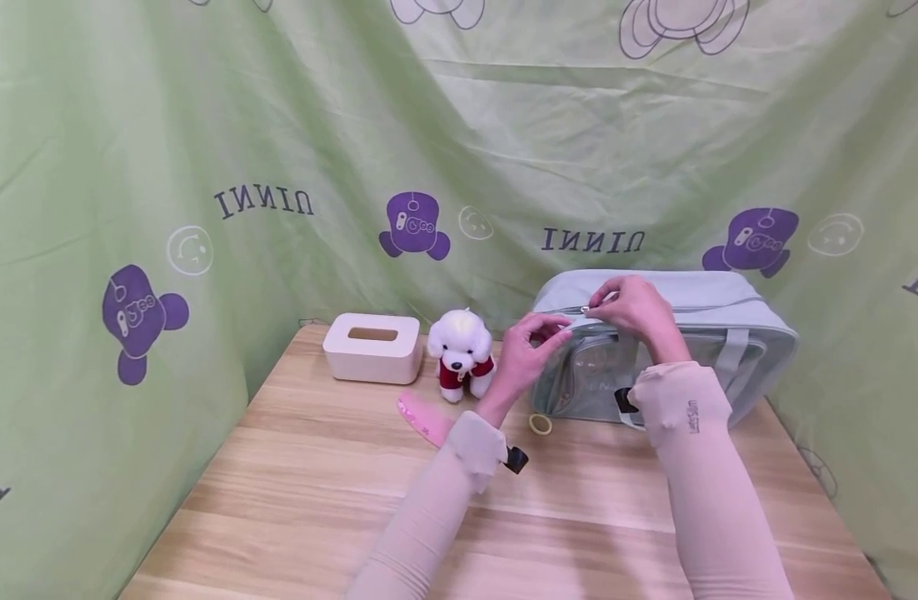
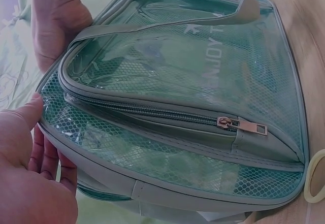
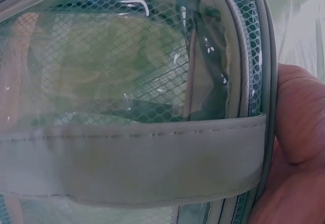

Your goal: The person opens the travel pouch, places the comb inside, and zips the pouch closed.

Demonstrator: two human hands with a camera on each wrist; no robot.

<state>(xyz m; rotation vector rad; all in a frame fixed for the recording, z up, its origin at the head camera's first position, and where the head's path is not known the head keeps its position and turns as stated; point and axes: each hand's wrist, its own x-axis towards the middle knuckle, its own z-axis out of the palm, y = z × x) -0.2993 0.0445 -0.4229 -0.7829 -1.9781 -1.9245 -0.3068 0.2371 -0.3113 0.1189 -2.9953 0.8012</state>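
Observation:
A pale green-grey bag [image 1: 717, 289] with clear mesh-patterned front panels stands at the right of the table. My left hand [image 1: 525, 354] pinches the rim of its upper left corner, thumb in front and fingers behind, as the left wrist view shows. My right hand [image 1: 639, 312] pinches at a small metal zipper pull [image 1: 585, 310] on the bag's top edge, close to my left fingertips. On the front pocket, another zipper pull [image 2: 249, 126] hangs free. In the right wrist view the bag's strap [image 3: 132, 163] crosses the panel, and my right fingertips are hidden.
Left of the bag sits a white plush dog [image 1: 459, 337] in a red garment. Beside it is a white tissue box [image 1: 372, 358]. A pink curved flat item [image 1: 426, 419] and a pale yellow ring [image 1: 540, 424] lie on the wooden table [image 1: 316, 492]. Green cloth [image 1: 339, 125] hangs behind.

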